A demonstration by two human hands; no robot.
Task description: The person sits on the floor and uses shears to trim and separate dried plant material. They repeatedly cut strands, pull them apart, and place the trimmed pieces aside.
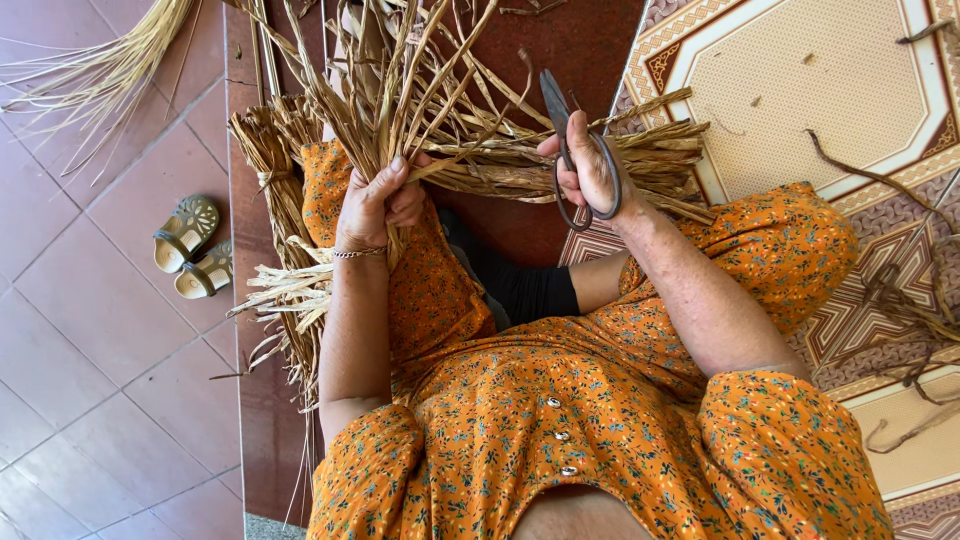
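My left hand grips a bunch of dried straw-coloured reed strips that fan upward and to the right. A thin bracelet sits on that wrist. My right hand holds dark metal scissors by the loop handles, blades pointing up beside the reed ends. A partly woven reed piece lies under the left arm and over my lap. I wear an orange flowered dress.
A pair of pale sandals lies on the reddish tile floor at left. More loose reeds spread at top left. A patterned mat with scattered reed scraps covers the right side.
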